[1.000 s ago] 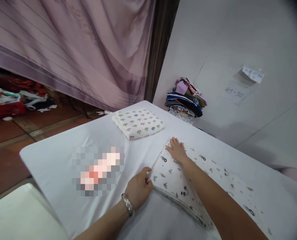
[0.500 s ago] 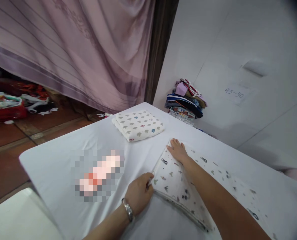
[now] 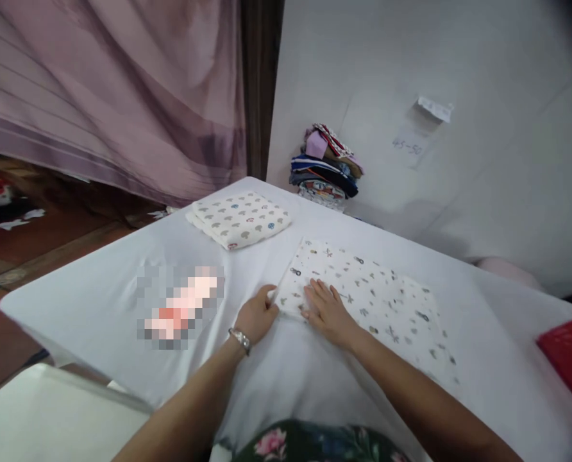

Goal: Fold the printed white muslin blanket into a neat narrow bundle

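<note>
A white cloth (image 3: pixel 386 298) with small grey and black printed figures lies folded flat on the table. My right hand (image 3: pixel 331 314) rests on its near left part, palm down, with the fingers spread. At the cloth's left edge is my left hand (image 3: pixel 258 316), a bracelet on its wrist, with thumb and fingers closed on the edge near the corner. Farther back lies a second folded cloth (image 3: pixel 242 219), cream with grey mushroom-like shapes, touched by neither hand.
White sheeting covers the table (image 3: pixel 93 282). A pixelated pinkish item (image 3: pixel 183 308) lies on the left. Stacked clothes (image 3: pixel 324 163) stand by the wall behind. A red object (image 3: pixel 569 359) is at the right edge, a pink curtain (image 3: pixel 136 90) at the back left, and a pale surface (image 3: pixel 50 417) at the lower left.
The near folded-over flap of the printed cloth now lies flat. My right hand has moved from the far corner toward me, onto the cloth's near left part. The view has shifted right.
</note>
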Tool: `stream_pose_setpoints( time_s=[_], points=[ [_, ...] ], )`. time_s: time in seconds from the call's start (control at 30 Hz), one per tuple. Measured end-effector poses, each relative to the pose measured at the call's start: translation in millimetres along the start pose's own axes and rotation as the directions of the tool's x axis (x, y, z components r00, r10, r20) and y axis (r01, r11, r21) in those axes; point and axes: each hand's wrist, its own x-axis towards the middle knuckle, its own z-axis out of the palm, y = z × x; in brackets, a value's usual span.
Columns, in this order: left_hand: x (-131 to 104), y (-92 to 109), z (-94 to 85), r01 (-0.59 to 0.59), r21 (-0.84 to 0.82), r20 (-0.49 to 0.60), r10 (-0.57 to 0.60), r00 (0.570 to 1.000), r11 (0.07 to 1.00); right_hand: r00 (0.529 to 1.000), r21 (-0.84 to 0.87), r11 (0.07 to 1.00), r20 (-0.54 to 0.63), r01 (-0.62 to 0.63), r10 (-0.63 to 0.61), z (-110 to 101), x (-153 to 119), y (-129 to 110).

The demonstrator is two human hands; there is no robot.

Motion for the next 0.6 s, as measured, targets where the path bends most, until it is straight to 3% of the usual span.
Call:
stream_pose_setpoints(
  time_s=[0.17, 0.37, 0.5, 0.6],
  points=[
    [4, -3, -1.4, 0.003, -0.124, 0.01, -0.002, 1.0, 0.992, 0.998, 0.01, 0.999, 0.035, -0.051, 0.05, 3, -66, 34],
    [5, -5, 0.0, 0.03, -0.211, -0.001, -0.031, 1.0, 0.977, 0.954, -0.171, 0.951, -0.2, -0.257, 0.222, 26, -193, 121],
    [4, -3, 0.9, 0.032, -0.203, -0.022, -0.037, 0.999, 0.979, 0.869, -0.212, 0.895, -0.405, -0.392, 0.284, 51, -282, 176],
    [3, 0, 1.4, 0.057, -0.182, -0.033, -0.065, 0.997, 0.982, 0.772, -0.151, 0.876, -0.557, -0.458, 0.308, 60, -318, 192]
  ],
)
